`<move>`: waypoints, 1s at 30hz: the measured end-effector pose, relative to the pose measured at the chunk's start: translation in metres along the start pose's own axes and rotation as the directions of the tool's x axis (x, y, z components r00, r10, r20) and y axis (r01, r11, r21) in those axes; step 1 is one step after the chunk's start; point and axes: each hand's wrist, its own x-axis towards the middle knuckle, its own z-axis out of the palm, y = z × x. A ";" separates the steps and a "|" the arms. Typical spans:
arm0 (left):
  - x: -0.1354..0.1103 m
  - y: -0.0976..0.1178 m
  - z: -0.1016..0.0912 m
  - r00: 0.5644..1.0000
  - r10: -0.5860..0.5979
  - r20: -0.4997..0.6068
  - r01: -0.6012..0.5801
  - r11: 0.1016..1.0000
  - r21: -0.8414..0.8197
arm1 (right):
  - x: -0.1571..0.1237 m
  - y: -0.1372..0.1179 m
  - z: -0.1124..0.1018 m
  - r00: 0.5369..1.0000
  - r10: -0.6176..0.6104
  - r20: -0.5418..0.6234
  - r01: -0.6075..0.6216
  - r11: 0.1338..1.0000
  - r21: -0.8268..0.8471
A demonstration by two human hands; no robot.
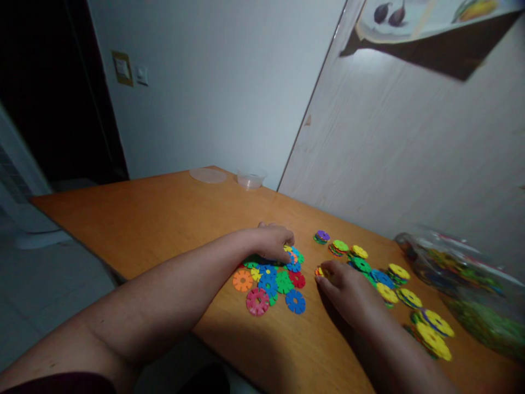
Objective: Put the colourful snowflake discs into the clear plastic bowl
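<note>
A loose heap of coloured plastic snowflake discs (270,282) lies on the wooden table (156,219). My left hand (273,242) rests on the heap's far edge, fingers curled down onto the discs. My right hand (346,287) sits to the right, its fingertips pinched on a small yellow and red disc (319,271). Several short stacks of discs (383,276) run in a line behind and to the right of my right hand, from a purple-topped stack (322,236) to yellow ones (435,339).
A clear plastic bag (463,290) full of discs lies at the right edge of the table. A clear small tub (251,178) and its lid (208,175) stand at the far edge, by the wall. A dark doorway is at the left.
</note>
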 end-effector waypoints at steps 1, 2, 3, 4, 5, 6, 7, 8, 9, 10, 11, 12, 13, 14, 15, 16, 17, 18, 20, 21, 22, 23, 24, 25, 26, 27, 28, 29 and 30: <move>0.000 -0.001 0.000 1.000 0.002 0.002 -0.002 1.000 -0.010 | 0.001 0.001 0.001 1.000 -0.003 -0.004 0.003 1.000 0.007; 0.001 -0.001 0.000 1.000 0.006 0.006 -0.006 1.000 -0.022 | 0.002 0.001 0.002 1.000 -0.004 -0.009 0.004 1.000 0.013; 0.001 -0.002 0.000 1.000 0.009 0.011 -0.009 0.999 -0.037 | 0.003 0.002 0.003 1.000 -0.003 -0.016 0.004 1.000 0.016; 0.002 -0.004 0.001 1.000 0.014 0.015 -0.013 0.999 -0.051 | 0.003 0.003 0.004 1.000 -0.002 -0.023 0.002 1.000 0.018; 0.003 -0.005 0.001 1.000 0.019 0.019 -0.017 0.998 -0.064 | 0.004 0.003 0.005 1.000 0.000 -0.027 0.001 1.000 0.020; 0.004 -0.006 0.002 0.999 0.024 0.022 -0.022 0.997 -0.076 | 0.004 0.004 0.005 1.000 -0.001 -0.029 0.001 1.000 0.024; 0.005 -0.007 0.003 0.999 0.031 0.023 -0.029 0.996 -0.088 | 0.005 0.004 0.006 1.000 -0.002 -0.027 0.002 1.000 0.030; 0.005 -0.009 0.004 0.999 0.040 0.025 -0.038 0.994 -0.101 | 0.005 0.005 0.006 1.000 -0.002 -0.026 0.003 0.999 0.039; 0.006 -0.010 0.004 0.998 0.050 0.028 -0.046 0.992 -0.114 | 0.005 0.005 0.007 1.000 -0.002 -0.029 0.004 0.999 0.050; 0.007 -0.011 0.005 0.998 0.057 0.028 -0.053 0.990 -0.129 | 0.005 0.005 0.007 0.999 -0.002 -0.042 0.004 0.998 0.064; 0.008 -0.012 0.006 0.998 0.062 0.025 -0.057 0.988 -0.143 | 0.005 0.005 0.008 0.998 0.001 -0.068 0.005 0.997 0.081; 0.009 -0.012 0.007 0.998 0.061 0.017 -0.058 0.986 -0.157 | 0.005 0.005 0.008 0.995 0.004 -0.103 0.006 0.995 0.100; 0.009 -0.013 0.008 0.998 0.056 0.002 -0.055 0.984 -0.168 | 0.005 0.005 0.009 0.990 0.006 -0.142 0.012 0.993 0.120; 0.010 -0.013 0.008 0.999 0.046 -0.019 -0.049 0.982 -0.181 | 0.005 0.005 0.009 0.984 0.004 -0.180 0.022 0.989 0.143; 0.011 -0.014 0.009 0.999 0.033 -0.042 -0.041 0.980 -0.195 | 0.005 0.004 0.010 0.977 0.002 -0.214 0.035 0.985 0.167; 0.012 -0.014 0.009 0.998 0.020 -0.066 -0.033 0.977 -0.209 | 0.005 0.003 0.010 0.970 -0.006 -0.243 0.053 0.981 0.188; 0.013 -0.014 0.009 0.996 0.006 -0.092 -0.026 0.974 -0.225 | 0.005 0.002 0.010 0.963 -0.014 -0.269 0.072 0.976 0.207; 0.014 -0.014 0.009 0.993 -0.007 -0.119 -0.023 0.969 -0.245 | 0.005 0.001 0.010 0.956 -0.023 -0.294 0.091 0.971 0.221; 0.015 -0.013 0.009 0.984 -0.015 -0.177 -0.040 0.952 -0.304 | 0.004 -0.002 0.010 0.941 -0.046 -0.337 0.132 0.962 0.239; 0.015 -0.011 0.008 0.979 -0.011 -0.204 -0.063 0.933 -0.354 | 0.003 -0.004 0.009 0.934 -0.061 -0.352 0.155 0.957 0.245; 0.015 -0.008 0.008 0.974 -0.005 -0.225 -0.092 0.904 -0.417 | 0.002 -0.006 0.009 0.927 -0.078 -0.367 0.180 0.951 0.252; 0.014 -0.004 0.007 0.972 0.003 -0.236 -0.120 0.866 -0.486 | 0.000 -0.009 0.009 0.921 -0.097 -0.377 0.206 0.943 0.261; 0.013 0.000 0.006 0.972 0.012 -0.236 -0.144 0.821 -0.552 | -0.001 -0.012 0.008 0.916 -0.119 -0.384 0.234 0.934 0.270; 0.011 0.005 0.006 0.974 0.023 -0.227 -0.161 0.774 -0.613 | -0.003 -0.015 0.007 0.911 -0.140 -0.389 0.261 0.924 0.278; 0.009 0.009 0.005 0.977 0.039 -0.208 -0.171 0.726 -0.666 | -0.004 -0.018 0.006 0.905 -0.159 -0.395 0.284 0.916 0.284; 0.006 0.014 0.005 0.981 0.062 -0.182 -0.175 0.683 -0.709 | -0.005 -0.021 0.005 0.900 -0.173 -0.401 0.302 0.909 0.286; 0.004 0.018 0.006 0.985 0.085 -0.153 -0.171 0.642 -0.748 | -0.006 -0.024 0.005 0.896 -0.182 -0.406 0.314 0.906 0.285; 0.003 0.022 0.007 0.986 0.106 -0.125 -0.164 0.601 -0.782 | -0.006 -0.026 0.004 0.894 -0.190 -0.405 0.321 0.904 0.284; 0.001 0.024 0.008 0.987 0.123 -0.101 -0.154 0.565 -0.811 | -0.007 -0.027 0.003 0.894 -0.194 -0.404 0.323 0.904 0.282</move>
